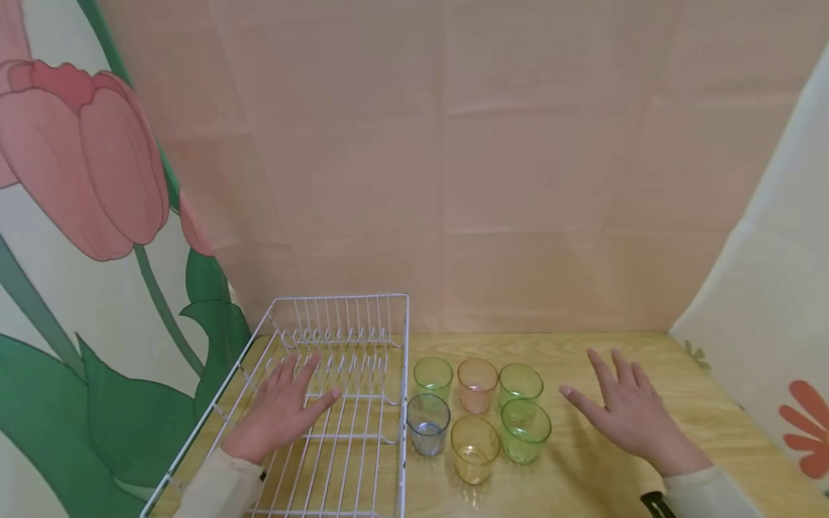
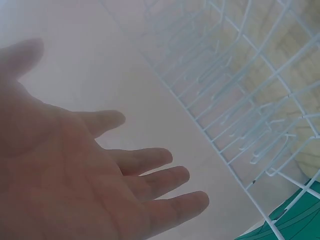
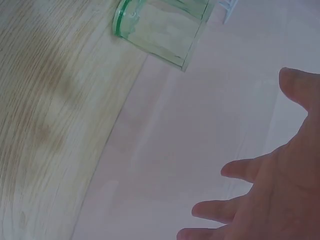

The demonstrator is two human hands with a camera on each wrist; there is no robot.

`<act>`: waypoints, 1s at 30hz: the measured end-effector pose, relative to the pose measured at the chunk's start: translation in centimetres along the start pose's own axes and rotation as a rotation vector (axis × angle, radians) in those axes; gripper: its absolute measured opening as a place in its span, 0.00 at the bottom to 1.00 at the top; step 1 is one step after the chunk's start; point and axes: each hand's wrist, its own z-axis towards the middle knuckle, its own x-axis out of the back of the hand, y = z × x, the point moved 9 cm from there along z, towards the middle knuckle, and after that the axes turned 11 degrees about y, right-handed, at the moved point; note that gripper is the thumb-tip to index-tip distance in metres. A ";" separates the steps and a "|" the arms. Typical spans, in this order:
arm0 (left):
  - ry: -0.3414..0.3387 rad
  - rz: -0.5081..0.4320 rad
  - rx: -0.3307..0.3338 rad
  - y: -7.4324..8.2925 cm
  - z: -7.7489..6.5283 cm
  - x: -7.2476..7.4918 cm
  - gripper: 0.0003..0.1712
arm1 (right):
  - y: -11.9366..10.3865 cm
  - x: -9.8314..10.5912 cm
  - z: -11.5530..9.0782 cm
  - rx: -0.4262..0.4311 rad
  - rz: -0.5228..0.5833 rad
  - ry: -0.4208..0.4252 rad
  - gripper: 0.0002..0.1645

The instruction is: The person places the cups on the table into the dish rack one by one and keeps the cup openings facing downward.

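Observation:
Several clear coloured glasses stand upright in a cluster on the wooden table. In the back row are a green glass point(image 1: 433, 377), an orange glass point(image 1: 478, 387) and another green glass point(image 1: 521, 382). Nearer are a blue glass point(image 1: 428, 426), a yellow glass point(image 1: 476, 451) and a brighter green glass point(image 1: 526, 432). My left hand point(image 1: 278, 410), fingers spread and holding nothing, hovers over a white wire dish rack point(image 1: 404, 432). To the right of the glasses my right hand point(image 1: 628, 414) is held above the table, fingers spread, also with nothing in it. One green glass point(image 3: 162, 30) shows in the right wrist view.
The rack, with rows of upright wire dividers at its far end, fills the left of the wooden table point(image 1: 583, 489). A plain pinkish cloth point(image 1: 440, 180) hangs behind the table. Flower-printed sheets flank it, with a large tulip point(image 1: 84, 158) on the left.

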 end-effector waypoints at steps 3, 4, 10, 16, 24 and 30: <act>0.000 -0.011 0.003 0.0 -0.1 0.0 0.48 | -0.3 0.0 0.1 0.007 0.016 -0.004 0.53; -0.009 -0.019 0.011 -0.1 -0.1 0.0 0.47 | -0.3 0.0 0.1 0.008 0.022 -0.007 0.52; -0.129 -0.078 0.093 -0.7 -0.6 -0.9 0.49 | -1.0 -0.2 0.2 -0.006 0.057 -0.003 0.46; -0.164 -0.092 0.099 -0.7 -0.7 -1.4 0.48 | -1.7 -0.3 0.3 -0.005 0.057 0.006 0.37; -0.160 -0.092 0.055 0.0 -0.7 -1.5 0.38 | -2.6 -1.7 0.2 -0.022 0.100 -0.128 0.30; -0.168 -0.111 0.047 0.5 -0.9 -1.3 0.37 | -3.2 -3.0 -0.2 -0.005 0.117 -0.161 0.22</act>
